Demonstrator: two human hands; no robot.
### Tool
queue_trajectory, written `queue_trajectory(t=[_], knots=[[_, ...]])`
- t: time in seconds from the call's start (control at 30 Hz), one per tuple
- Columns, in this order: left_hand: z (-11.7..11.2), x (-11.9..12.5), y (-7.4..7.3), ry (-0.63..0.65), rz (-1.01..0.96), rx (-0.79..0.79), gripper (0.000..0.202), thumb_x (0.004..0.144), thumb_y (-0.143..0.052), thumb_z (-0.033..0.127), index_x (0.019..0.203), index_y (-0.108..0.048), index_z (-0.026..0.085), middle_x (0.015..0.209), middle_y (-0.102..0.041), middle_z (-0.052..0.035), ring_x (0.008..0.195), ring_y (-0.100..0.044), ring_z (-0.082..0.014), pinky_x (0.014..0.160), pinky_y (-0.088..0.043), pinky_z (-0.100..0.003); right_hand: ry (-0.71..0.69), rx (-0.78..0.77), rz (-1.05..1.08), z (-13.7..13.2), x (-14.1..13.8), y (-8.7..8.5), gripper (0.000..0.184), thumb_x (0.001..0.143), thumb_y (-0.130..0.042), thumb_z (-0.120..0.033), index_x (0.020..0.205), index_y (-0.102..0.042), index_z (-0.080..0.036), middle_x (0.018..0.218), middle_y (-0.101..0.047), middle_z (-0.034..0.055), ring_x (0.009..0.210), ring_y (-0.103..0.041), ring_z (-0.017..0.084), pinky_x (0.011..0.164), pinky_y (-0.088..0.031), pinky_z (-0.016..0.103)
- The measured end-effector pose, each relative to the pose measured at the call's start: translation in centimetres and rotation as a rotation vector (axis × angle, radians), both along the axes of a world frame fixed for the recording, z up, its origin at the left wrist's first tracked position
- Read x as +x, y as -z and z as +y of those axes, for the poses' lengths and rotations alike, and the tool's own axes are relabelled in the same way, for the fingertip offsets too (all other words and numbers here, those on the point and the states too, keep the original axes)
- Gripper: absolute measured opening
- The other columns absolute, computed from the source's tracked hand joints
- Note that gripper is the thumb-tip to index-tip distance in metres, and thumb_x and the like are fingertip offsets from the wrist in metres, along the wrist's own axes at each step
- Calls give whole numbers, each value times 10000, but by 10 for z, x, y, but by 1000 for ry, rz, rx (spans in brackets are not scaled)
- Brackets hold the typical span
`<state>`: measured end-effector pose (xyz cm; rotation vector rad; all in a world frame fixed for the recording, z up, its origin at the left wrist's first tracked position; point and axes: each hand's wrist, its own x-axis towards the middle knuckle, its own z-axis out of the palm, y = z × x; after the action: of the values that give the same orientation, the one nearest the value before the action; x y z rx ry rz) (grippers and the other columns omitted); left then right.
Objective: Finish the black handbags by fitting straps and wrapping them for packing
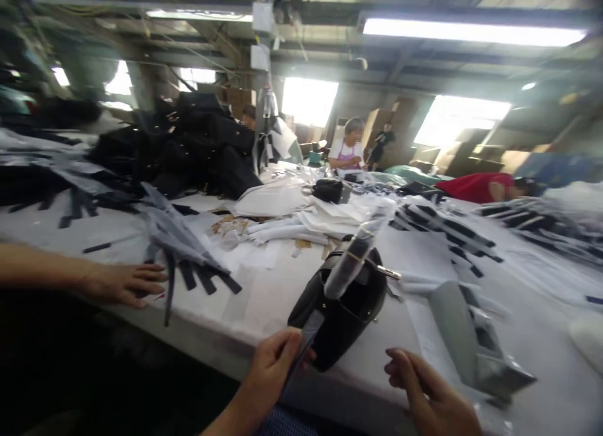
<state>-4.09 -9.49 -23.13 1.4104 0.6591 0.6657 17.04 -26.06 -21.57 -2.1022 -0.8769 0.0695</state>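
My left hand (271,364) pinches a dark strap in a clear plastic sleeve (311,328) between thumb and fingers, close to the table's front edge. Just beyond it lies a black handbag (351,313), tilted on the white table (264,291). Across the bag's top rests a clear-plastic-wrapped roll (346,266), and a metal fitting (389,272) sticks out on the right. My right hand (431,392) is apart from the bag, to its right; its fingers are curled in with the tips together, and whatever they hold, if anything, is hidden.
Another person's hand (125,282) reaches in from the left beside a bundle of plastic-wrapped black straps (183,235). A grey folded piece (455,335) lies at right. White sheets (273,197), a black bag pile (202,141) and co-workers, one person (347,150) among them, are farther back.
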Motion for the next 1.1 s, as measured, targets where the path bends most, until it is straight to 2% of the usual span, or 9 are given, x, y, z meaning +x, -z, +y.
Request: queue_trajectory(t=[0.1,0.2,0.33,0.5,0.67,0.73,0.8,0.93,1.1], knots=[[35,-2,2,-89,62,183,480,941,-470,595,942,-730,192,857,-727,-37,796,-633,-204,747,-491,-289,118,122,199,8,6,5,466,823,-578,-658,980,-740,-250,799,-784,23,773,-757,223,695,-595,233],[69,13,2,-150,81,269,468,928,-489,593,1106,-696,212,1130,-720,-64,968,-662,-246,858,-520,-339,38,209,354,22,13,13,627,810,-595,-669,1229,-648,-205,1080,-764,93,957,-738,267,814,-610,311],[94,52,4,-59,66,284,599,911,-490,617,1322,-586,192,1373,-606,-102,1268,-559,-290,1093,-421,-426,18,272,314,46,19,-1,767,869,-503,-665,1469,-418,-196,1489,-493,128,1296,-543,315,991,-539,428],[86,87,17,83,-43,197,624,933,-414,649,1365,-570,226,1424,-569,-52,1369,-464,-268,1190,-308,-434,106,306,-5,69,32,-80,694,809,-576,-682,1361,-543,-264,1404,-569,98,1216,-583,362,1098,-394,564],[68,92,24,0,-100,156,609,946,-399,646,1366,-575,240,1443,-550,-45,1390,-433,-276,1213,-258,-454,-285,551,809,107,38,-172,505,922,-505,-611,1107,-664,-169,1068,-715,111,932,-694,227,901,-572,366],[61,91,24,-9,-104,165,596,948,-407,638,1363,-579,246,1447,-546,-46,1400,-418,-277,1217,-247,-456,-304,621,957,124,38,-200,364,958,-534,-476,982,-669,-139,867,-699,69,666,-651,131,728,-597,272],[56,89,23,8,-126,155,589,944,-430,628,1368,-573,245,1429,-564,-62,1368,-460,-285,1183,-321,-457,-364,559,974,137,38,-223,239,919,-638,-363,923,-667,-126,675,-596,-19,452,-474,49,536,-536,192],[59,80,16,-42,-178,161,562,965,-436,567,1421,-494,243,1406,-570,-116,1174,-628,-279,935,-558,-408,-535,264,668,151,45,-261,258,788,-790,-321,879,-700,-97,482,-337,-133,375,-243,6,366,-283,128],[89,65,-4,-383,-80,585,535,970,-505,410,1476,-397,276,1559,-386,-78,1435,-353,-277,1139,-379,-471,-448,-77,-38,156,73,-299,303,782,-737,-353,870,-751,-63,453,-527,-77,396,-453,28,423,-294,163]])
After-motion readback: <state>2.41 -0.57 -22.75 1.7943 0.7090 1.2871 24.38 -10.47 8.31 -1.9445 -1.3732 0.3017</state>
